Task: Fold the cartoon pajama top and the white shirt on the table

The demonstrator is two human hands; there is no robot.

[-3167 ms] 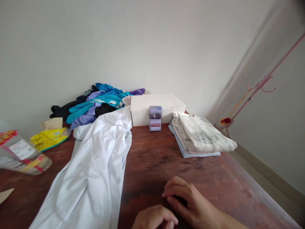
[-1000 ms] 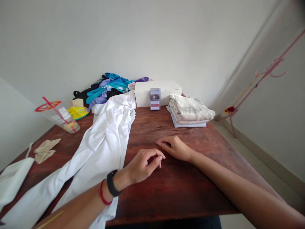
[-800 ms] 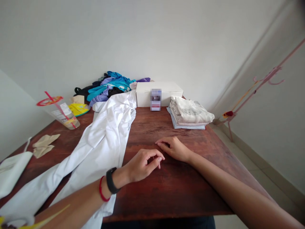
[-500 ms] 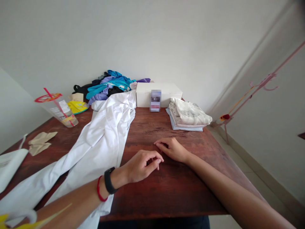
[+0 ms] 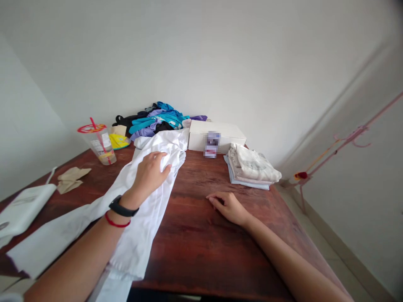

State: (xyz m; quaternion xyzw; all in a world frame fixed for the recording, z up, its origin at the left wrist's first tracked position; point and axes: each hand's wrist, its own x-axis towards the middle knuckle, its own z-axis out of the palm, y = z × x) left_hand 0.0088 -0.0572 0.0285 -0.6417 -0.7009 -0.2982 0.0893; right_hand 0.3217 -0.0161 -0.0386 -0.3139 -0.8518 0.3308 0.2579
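A long white garment [image 5: 132,235] lies along the left half of the dark wooden table [image 5: 201,251], from the back to the front edge. Over its upper part is my left hand [image 5: 150,174], fingers apart and thumb out, holding nothing; whether it touches the cloth is unclear. My right hand [image 5: 229,208] rests on the bare wood to the right, its fingers loosely bent, thumb and forefinger a little apart, with nothing in it. A folded pile of light clothes [image 5: 253,165] sits beyond my right hand.
At the back are a heap of blue, purple and black clothes [image 5: 160,117], a white box [image 5: 233,132] and a small blurred packet [image 5: 212,144]. On the left stand a plastic cup [image 5: 102,144], a yellow item [image 5: 119,141], a brown napkin [image 5: 72,179] and a white device [image 5: 28,207].
My left hand has moved left and away from me, from beside my right hand to over the white garment, and its fingers have spread. The camera view has shifted slightly.
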